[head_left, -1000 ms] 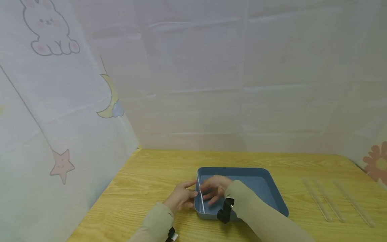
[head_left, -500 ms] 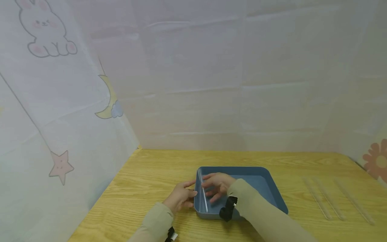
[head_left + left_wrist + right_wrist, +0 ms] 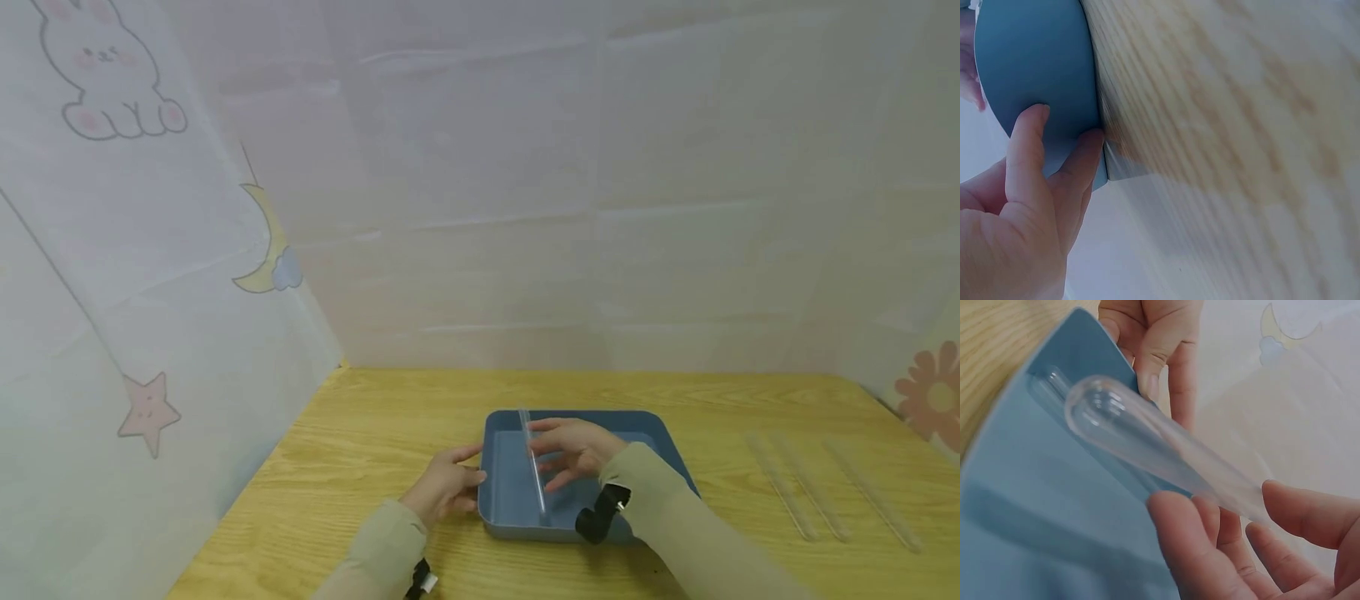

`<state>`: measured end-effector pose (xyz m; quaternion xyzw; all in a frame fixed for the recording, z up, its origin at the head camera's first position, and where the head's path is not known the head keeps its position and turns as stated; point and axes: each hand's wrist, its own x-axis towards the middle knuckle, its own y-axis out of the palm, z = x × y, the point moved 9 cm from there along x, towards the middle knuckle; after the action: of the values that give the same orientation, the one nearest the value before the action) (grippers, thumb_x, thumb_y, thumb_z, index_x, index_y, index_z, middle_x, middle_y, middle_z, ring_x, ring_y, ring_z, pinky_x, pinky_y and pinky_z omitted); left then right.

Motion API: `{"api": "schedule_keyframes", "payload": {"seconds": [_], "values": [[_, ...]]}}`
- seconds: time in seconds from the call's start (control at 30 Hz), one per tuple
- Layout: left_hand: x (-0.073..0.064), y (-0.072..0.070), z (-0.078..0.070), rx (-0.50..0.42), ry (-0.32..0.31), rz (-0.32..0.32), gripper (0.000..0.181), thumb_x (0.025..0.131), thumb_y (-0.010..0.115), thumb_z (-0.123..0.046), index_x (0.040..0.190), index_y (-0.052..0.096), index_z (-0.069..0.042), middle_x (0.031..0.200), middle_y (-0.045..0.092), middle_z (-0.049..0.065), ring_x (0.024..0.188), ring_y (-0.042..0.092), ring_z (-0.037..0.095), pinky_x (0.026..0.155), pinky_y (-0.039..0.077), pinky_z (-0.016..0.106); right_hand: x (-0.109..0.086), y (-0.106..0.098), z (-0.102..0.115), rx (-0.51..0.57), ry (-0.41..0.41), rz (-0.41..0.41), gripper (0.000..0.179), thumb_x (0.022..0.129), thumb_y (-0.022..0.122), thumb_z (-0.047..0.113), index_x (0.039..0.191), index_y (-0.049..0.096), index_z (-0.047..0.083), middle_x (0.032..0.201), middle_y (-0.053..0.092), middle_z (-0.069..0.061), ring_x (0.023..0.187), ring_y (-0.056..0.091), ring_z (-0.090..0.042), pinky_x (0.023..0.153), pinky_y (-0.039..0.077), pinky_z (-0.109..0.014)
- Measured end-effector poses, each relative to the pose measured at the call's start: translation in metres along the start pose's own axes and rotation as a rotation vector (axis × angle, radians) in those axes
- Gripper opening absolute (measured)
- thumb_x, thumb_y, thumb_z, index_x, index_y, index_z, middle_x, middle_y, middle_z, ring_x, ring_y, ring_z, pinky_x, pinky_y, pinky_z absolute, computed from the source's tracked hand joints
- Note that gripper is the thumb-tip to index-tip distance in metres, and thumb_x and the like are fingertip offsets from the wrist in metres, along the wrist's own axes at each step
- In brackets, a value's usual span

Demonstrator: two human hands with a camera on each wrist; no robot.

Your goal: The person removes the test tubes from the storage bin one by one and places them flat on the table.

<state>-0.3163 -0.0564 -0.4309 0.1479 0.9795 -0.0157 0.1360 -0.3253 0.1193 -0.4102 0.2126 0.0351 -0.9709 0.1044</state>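
Observation:
My right hand (image 3: 577, 450) pinches a clear test tube (image 3: 1141, 437) between thumb and fingers, above the blue tray (image 3: 600, 533). The tube's rounded end points toward the tray's near side, and the fingers are around its farther part. In the right wrist view, another clear tube-like shape (image 3: 1054, 381) with a rounded end lies inside the tray, partly hidden behind the held tube. My left hand (image 3: 446, 483) rests at the tray's left side. In the left wrist view its fairly straight fingers (image 3: 1029, 137) touch the outside of the tray wall (image 3: 1041, 50).
Several clear tubes, one of them a slim tube (image 3: 873, 496), lie side by side on the wooden table (image 3: 360, 433) to the right of the tray. A pale printed cloth (image 3: 480, 208) hangs behind the table and along its left side.
My right hand has moved to the right, carrying the test tube from beside the tray's left wall toward the tray's middle. The left hand has stayed at the tray's left side.

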Motion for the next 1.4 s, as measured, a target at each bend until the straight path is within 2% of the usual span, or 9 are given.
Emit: {"api": "schedule_keyframes", "payload": {"seconds": [0.17,0.3,0.43,0.57,0.7,0.9,1.2,1.33,1.4], "values": [[0.0,0.001,-0.001,-0.002,-0.001,0.001,0.055,0.095,0.053,0.008,0.147,0.038,0.001,0.116,0.064,0.024,0.07,0.066,0.016,0.046,0.045,0.019,-0.01,-0.014,-0.001,0.009,-0.005,0.014,0.057,0.097,0.058,0.006,0.148,0.034,0.0,0.135,0.048,-0.028,0.114,0.052,-0.043,0.076,0.054,-0.052],[0.0,0.001,-0.001,0.001,-0.007,-0.009,0.054,0.095,0.053,0.008,0.147,0.039,0.001,0.115,0.064,0.024,0.07,0.065,0.015,0.046,0.045,0.019,-0.018,-0.024,-0.001,0.011,-0.009,0.037,0.061,0.098,0.057,0.007,0.151,0.028,0.0,0.142,0.039,-0.031,0.125,0.041,-0.05,0.079,0.054,-0.05],[0.0,0.0,0.0,0.003,-0.012,-0.016,0.055,0.094,0.053,0.008,0.147,0.039,0.001,0.116,0.064,0.024,0.071,0.065,0.015,0.045,0.045,0.018,-0.025,-0.035,-0.002,0.019,-0.013,0.043,0.063,0.098,0.058,0.009,0.152,0.026,0.0,0.144,0.036,-0.032,0.127,0.038,-0.05,0.074,0.055,-0.044],[-0.001,0.001,0.001,0.002,-0.014,-0.012,0.055,0.094,0.053,0.008,0.147,0.039,0.001,0.118,0.063,0.025,0.073,0.067,0.017,0.046,0.045,0.018,-0.032,-0.046,-0.004,0.031,-0.016,0.03,0.062,0.098,0.058,0.01,0.151,0.027,0.001,0.138,0.044,-0.027,0.109,0.051,-0.037,0.065,0.055,-0.038],[-0.001,0.0,0.001,0.004,-0.014,-0.012,0.055,0.094,0.054,0.008,0.147,0.039,0.001,0.118,0.063,0.025,0.074,0.067,0.017,0.046,0.045,0.018,-0.037,-0.055,-0.005,0.041,-0.032,0.041,0.064,0.098,0.058,0.011,0.152,0.025,0.002,0.127,0.052,-0.02,0.088,0.053,-0.024,0.061,0.053,-0.035],[-0.002,-0.001,0.0,0.014,-0.008,-0.009,0.055,0.094,0.053,0.008,0.147,0.038,0.002,0.117,0.064,0.025,0.073,0.067,0.017,0.046,0.046,0.018,-0.046,-0.066,-0.007,0.039,-0.046,0.063,0.067,0.099,0.057,0.012,0.154,0.019,0.001,0.126,0.053,-0.018,0.083,0.052,-0.021,0.061,0.052,-0.034],[-0.004,-0.004,0.0,0.027,-0.013,-0.02,0.054,0.095,0.054,0.008,0.146,0.039,0.001,0.118,0.063,0.026,0.073,0.067,0.016,0.046,0.045,0.018,-0.055,-0.084,-0.011,0.038,-0.032,0.051,0.072,0.099,0.058,0.014,0.155,0.014,0.002,0.14,0.042,-0.025,0.094,0.053,-0.022,0.068,0.054,-0.036],[-0.003,-0.002,-0.001,0.026,-0.01,-0.01,0.055,0.094,0.054,0.008,0.146,0.039,0.002,0.113,0.065,0.023,0.074,0.067,0.016,0.047,0.046,0.019,-0.061,-0.097,-0.013,0.014,-0.023,0.053,0.073,0.101,0.054,0.015,0.156,0.007,0.003,0.152,0.022,-0.031,0.115,0.048,-0.036,0.073,0.053,-0.038],[-0.003,-0.001,-0.001,0.023,-0.01,-0.004,0.055,0.094,0.054,0.008,0.147,0.039,0.002,0.112,0.066,0.021,0.073,0.066,0.016,0.048,0.047,0.019,-0.063,-0.102,-0.015,0.0,-0.021,0.062,0.074,0.102,0.052,0.017,0.156,0.003,0.004,0.155,0.013,-0.031,0.129,0.035,-0.046,0.076,0.052,-0.04]]}}
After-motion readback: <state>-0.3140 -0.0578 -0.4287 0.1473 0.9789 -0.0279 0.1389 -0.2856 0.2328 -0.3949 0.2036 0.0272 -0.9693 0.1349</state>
